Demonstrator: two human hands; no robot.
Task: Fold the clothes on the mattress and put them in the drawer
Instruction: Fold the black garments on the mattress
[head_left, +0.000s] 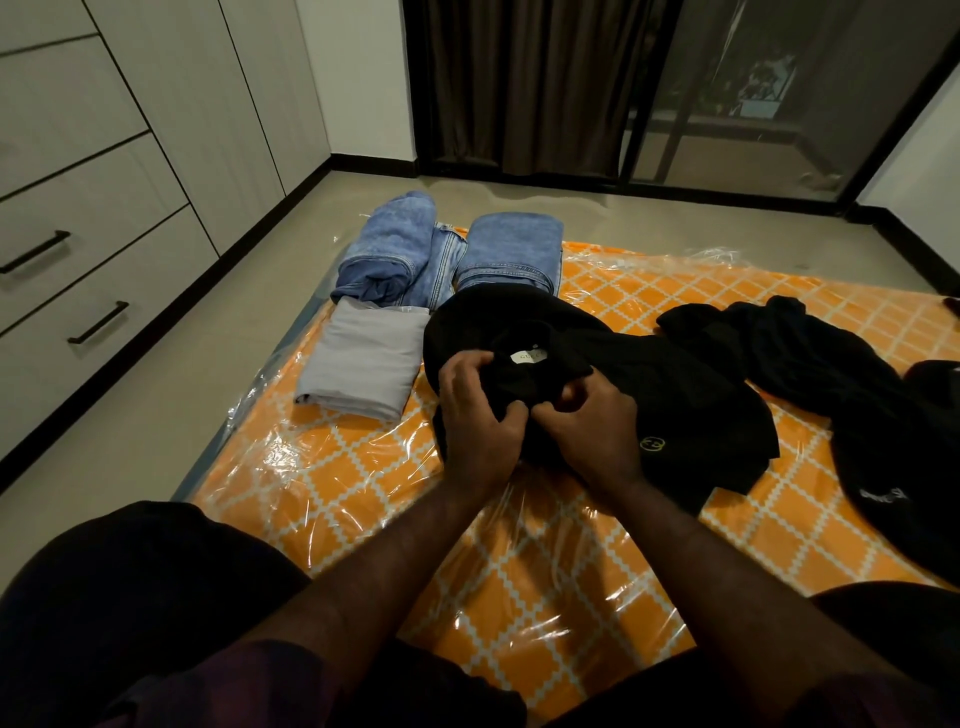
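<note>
Two hands: left hand (480, 410) and right hand (597, 423) both pinch the black shirt (649, 384) at its collar, near the white label.
Where: shirt bunched mid-mattress (519, 571), drawers (78, 291) shut at left.
Advice: spread it flat, smooth creases before folding.
Textures: soft limp knit; crinkly plastic over orange lattice print.
Folded: jeans (511, 254), grey cloth (363, 358).
Unfolded: dark heap (831, 364), possibly several garments.

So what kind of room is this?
Most likely a bedroom. An orange mattress in plastic wrap lies on the floor, a white wardrobe with drawers lines the wall, and dark curtains hang over a glass door. Two hands are sorting a black shirt.
</note>
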